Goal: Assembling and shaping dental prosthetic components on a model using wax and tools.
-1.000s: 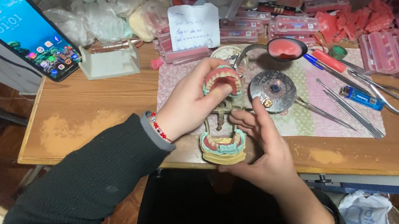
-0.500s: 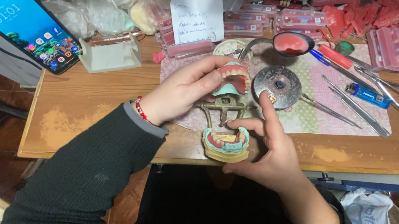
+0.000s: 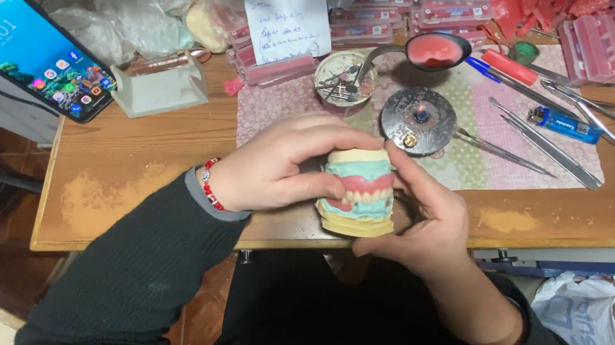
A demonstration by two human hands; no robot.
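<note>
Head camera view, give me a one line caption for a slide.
Both hands, left hand and right hand, hold a closed denture model above a cluttered wooden workbench.

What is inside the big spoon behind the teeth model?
The spoon holds a smooth pink filling, likely wax. It covers the bowl's bottom, so nothing beneath it shows. The teeth model sits between both hands.

Matt plaster dental model (image 3: 358,193), glossy pink wax; worn wooden table (image 3: 124,175).

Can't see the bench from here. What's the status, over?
Left hand and right hand both grip the dental model, upper and lower halves closed together. Nothing in the way.
</note>
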